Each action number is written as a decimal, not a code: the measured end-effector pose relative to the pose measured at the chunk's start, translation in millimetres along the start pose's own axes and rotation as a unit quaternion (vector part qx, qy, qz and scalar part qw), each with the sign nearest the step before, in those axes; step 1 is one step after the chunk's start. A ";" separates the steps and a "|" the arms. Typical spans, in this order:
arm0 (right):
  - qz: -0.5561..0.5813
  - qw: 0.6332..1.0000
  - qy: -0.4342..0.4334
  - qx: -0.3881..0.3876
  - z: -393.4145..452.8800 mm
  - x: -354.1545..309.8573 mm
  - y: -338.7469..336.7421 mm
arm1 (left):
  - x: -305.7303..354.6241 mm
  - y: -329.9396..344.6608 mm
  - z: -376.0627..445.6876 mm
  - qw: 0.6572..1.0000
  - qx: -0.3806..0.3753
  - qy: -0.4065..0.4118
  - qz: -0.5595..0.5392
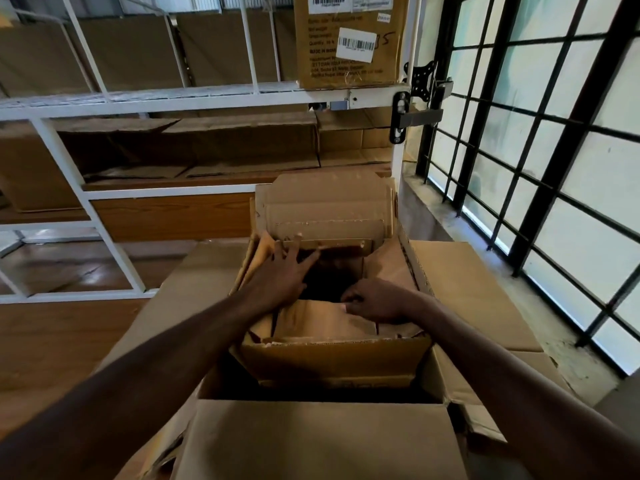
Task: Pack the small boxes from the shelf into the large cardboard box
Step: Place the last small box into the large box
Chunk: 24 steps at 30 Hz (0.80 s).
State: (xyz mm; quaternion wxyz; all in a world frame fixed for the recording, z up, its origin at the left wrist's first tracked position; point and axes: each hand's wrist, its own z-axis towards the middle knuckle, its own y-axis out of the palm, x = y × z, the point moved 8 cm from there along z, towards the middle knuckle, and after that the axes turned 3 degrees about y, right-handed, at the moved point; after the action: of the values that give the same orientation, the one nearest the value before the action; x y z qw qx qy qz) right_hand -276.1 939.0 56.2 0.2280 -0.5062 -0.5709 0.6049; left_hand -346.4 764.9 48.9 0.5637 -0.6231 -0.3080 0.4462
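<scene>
The large cardboard box [311,434] stands open in front of me, its flaps spread to the sides. Inside it lie several brown cardboard boxes [329,323], with a dark gap between them. My left hand [284,271] reaches into the box with fingers spread and straight, pressing against a thin cardboard piece [332,244] at the far side. My right hand [377,303] rests on the top of a small box inside, its fingers curled over that box's edge. More brown boxes [242,143] sit on the shelf behind.
A white metal shelf rack [194,102] stands behind the box, carrying a labelled carton [349,39] on top. A barred window [540,150] and a concrete sill run along the right. A black bracket [419,95] juts from the rack's post. Wooden floor lies at the left.
</scene>
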 end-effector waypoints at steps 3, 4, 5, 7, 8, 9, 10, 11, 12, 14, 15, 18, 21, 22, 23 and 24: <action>0.009 0.998 -0.020 0.052 -24.5 -20.9 -22.2 | -3.0 -24.9 18.3 0.999 0.037 -0.012 -0.033; 0.003 0.997 -0.023 0.071 -33.5 -28.3 -28.3 | -3.5 -29.0 23.8 0.999 0.030 -0.010 -0.035; -0.003 0.996 -0.029 0.086 -42.7 -36.0 -32.8 | -4.1 -32.2 28.2 0.999 0.016 -0.007 -0.037; -0.007 0.994 -0.039 0.106 -60.5 -48.0 -36.8 | -6.0 -30.9 37.7 0.999 -0.008 0.001 -0.032; -0.008 0.993 -0.039 0.109 -68.5 -51.8 -36.7 | -6.7 -28.9 41.6 0.999 -0.011 0.006 -0.032; -0.010 0.993 -0.037 0.112 -76.2 -54.4 -35.5 | -7.5 -26.5 44.4 0.999 -0.009 0.008 -0.038; -0.010 0.993 -0.036 0.115 -83.5 -55.8 -34.0 | -8.3 -26.3 46.8 0.999 0.006 0.011 -0.051; -0.007 0.992 -0.037 0.117 -90.4 -56.8 -32.5 | -10.9 -29.5 49.0 0.997 0.035 0.008 -0.072; -0.006 0.992 -0.039 0.116 -98.3 -58.8 -30.7 | -14.6 -35.6 51.0 0.993 0.072 0.004 -0.089; -0.006 0.992 -0.049 0.119 -111.4 -61.0 -23.4 | -22.6 -49.0 54.6 0.988 0.125 -0.016 -0.092; -0.005 0.991 -0.051 0.122 -116.9 -62.2 -19.4 | -24.9 -55.6 55.1 0.985 0.142 -0.023 -0.092; 0.008 0.988 -0.045 0.147 -127.2 -61.9 -13.2 | -25.9 -68.0 62.0 0.979 0.176 -0.035 -0.092; 0.015 0.984 -0.040 0.170 -125.0 -57.0 -14.0 | -18.8 -73.8 66.7 0.976 0.190 -0.030 -0.100; 0.011 0.983 -0.041 0.179 -124.1 -56.0 -16.9 | -16.3 -74.4 68.7 0.976 0.192 -0.027 -0.102; 0.005 0.982 -0.040 0.186 -122.6 -55.5 -19.9 | -14.4 -76.0 68.2 0.975 0.192 -0.027 -0.104; 0.000 0.982 -0.036 0.186 -121.8 -55.6 -22.7 | -13.0 -75.3 71.1 0.975 0.196 -0.023 -0.104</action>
State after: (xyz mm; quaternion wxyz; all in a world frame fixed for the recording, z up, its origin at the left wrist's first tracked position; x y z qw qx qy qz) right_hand -155.4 953.1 116.7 0.2972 -0.4328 -0.4559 0.7187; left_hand -407.0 797.0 127.5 0.7112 -0.4544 -0.2903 0.4510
